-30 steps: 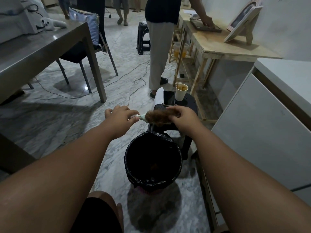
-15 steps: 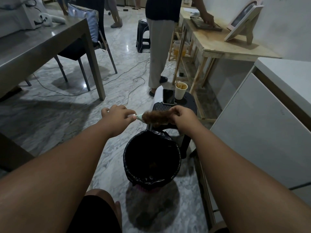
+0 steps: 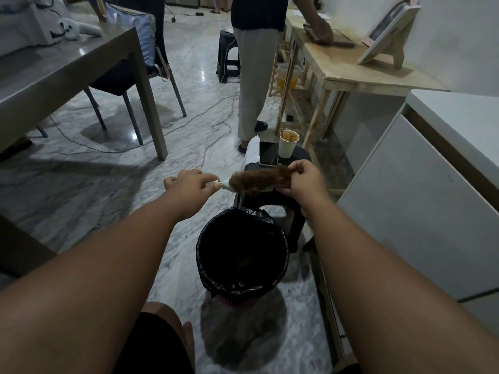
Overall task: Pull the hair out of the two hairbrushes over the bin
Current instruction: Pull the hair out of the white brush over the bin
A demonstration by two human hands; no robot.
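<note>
Grey marbled floor (image 3: 189, 85) across the frame, grey metal tabletop (image 3: 54, 68) upper left, and just below centre the round bin lined with a black bag (image 3: 241, 255). The pale-handled hairbrush matted with brown hair (image 3: 256, 180) lies level at mid-frame beyond the bin's far rim, long axis left-right, handle pointing left. The left hand (image 3: 189, 184) is clamped on the handle and the right hand (image 3: 305, 179) pinches the hair at the head end, now peeling it up off the brush tip.
</note>
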